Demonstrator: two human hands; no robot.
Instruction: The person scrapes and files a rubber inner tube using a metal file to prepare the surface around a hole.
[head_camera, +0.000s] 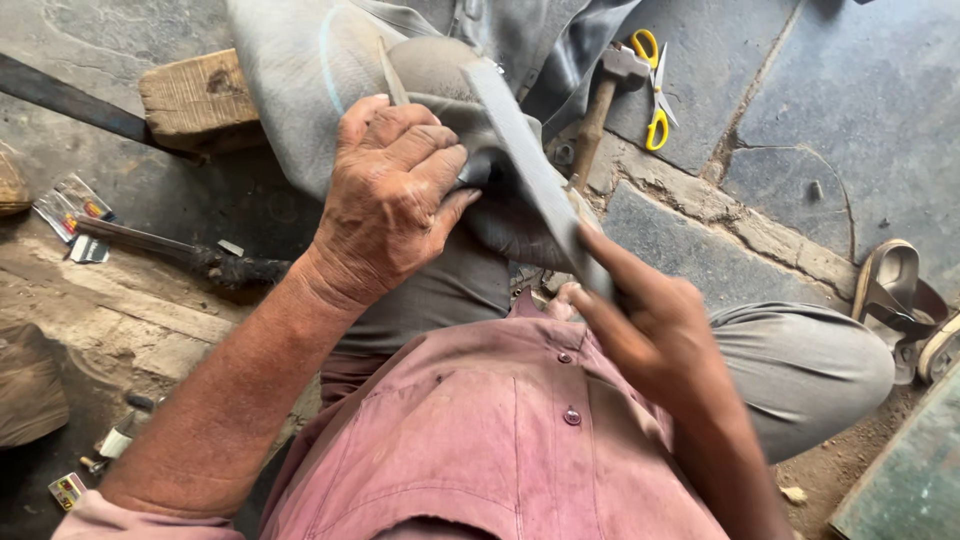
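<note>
Two hands engaged: right hand (655, 335) gripping near end of flat file (530, 165), angled for stroking; left hand (395, 195) clenched around grey workpiece (500, 215) on knee, steadying it. Farther right: hammer (605, 95), scissors (655, 85).

The left hand (392, 195) is curling into a closed grip above the lap, knuckles facing up, thumb pressing forward, wrist bending slightly. The left forearm is extending bare from the lower left. The right hand (650, 330) is closing near the chest, index finger pointing up-left, forearm rising from the lower right.
</note>
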